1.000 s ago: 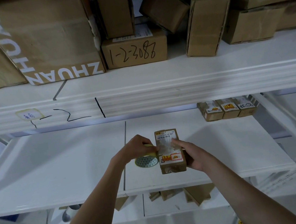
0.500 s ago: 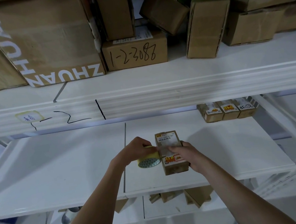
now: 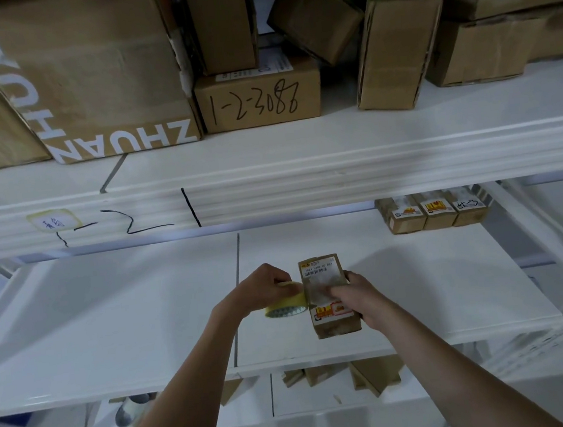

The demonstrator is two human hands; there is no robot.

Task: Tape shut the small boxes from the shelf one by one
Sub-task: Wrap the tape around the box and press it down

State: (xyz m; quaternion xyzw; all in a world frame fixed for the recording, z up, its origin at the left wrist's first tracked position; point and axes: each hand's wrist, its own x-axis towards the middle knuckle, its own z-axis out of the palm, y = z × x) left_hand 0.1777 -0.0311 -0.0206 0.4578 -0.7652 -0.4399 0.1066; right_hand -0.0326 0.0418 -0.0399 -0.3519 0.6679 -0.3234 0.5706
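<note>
A small brown box (image 3: pixel 324 279) with a white label and orange stickers lies on the middle white shelf (image 3: pixel 145 312). My right hand (image 3: pixel 355 297) grips it from the right, fingers pressed across its top. My left hand (image 3: pixel 265 289) is closed on a yellowish tape roll (image 3: pixel 287 307) held against the box's left side. Three more small labelled boxes (image 3: pixel 433 210) stand in a row at the back right of the same shelf.
The upper shelf (image 3: pixel 304 176) carries several large cardboard boxes, one marked "ZHUAN" (image 3: pixel 88 77), one with handwritten numbers (image 3: pixel 259 102). More boxes (image 3: pixel 340 374) lie on the shelf below. A white frame post (image 3: pixel 544 239) runs down the right side.
My right hand has slid from the box's right edge onto its top, fingers now lying across the label. The left hand with the tape roll stays against the box's left side.
</note>
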